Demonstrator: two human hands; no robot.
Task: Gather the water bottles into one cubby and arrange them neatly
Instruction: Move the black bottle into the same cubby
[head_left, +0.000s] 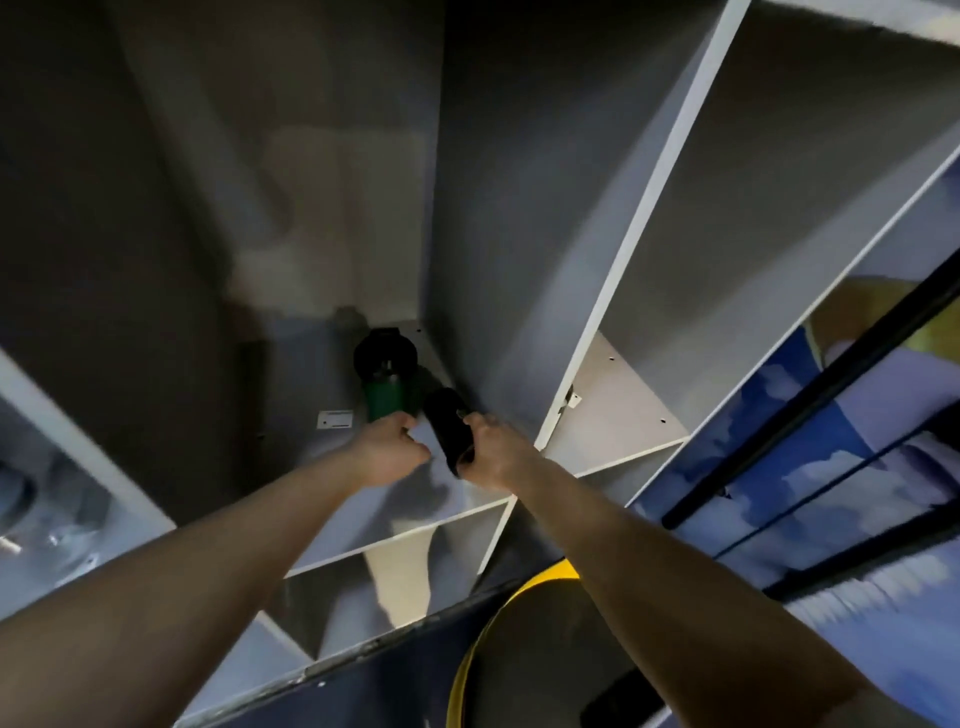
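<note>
A green water bottle (385, 397) with a black lid stands deep in the middle cubby (363, 509), close to its right wall. Just in front and to the right of it is a black bottle (448, 415), tilted, with my right hand (491, 452) wrapped around its near end. My left hand (387, 452) is curled loosely beside the base of the green bottle and holds nothing that I can see. The black bottle's lower end is hidden behind my right hand.
White dividers (613, 291) split the shelf unit into cubbies; the one to the right (618, 410) shows a bare floor. A glass object (47, 519) sits in the left cubby. A white label (335, 419) lies on the cubby floor. A yellow-rimmed dark object (519, 654) is below.
</note>
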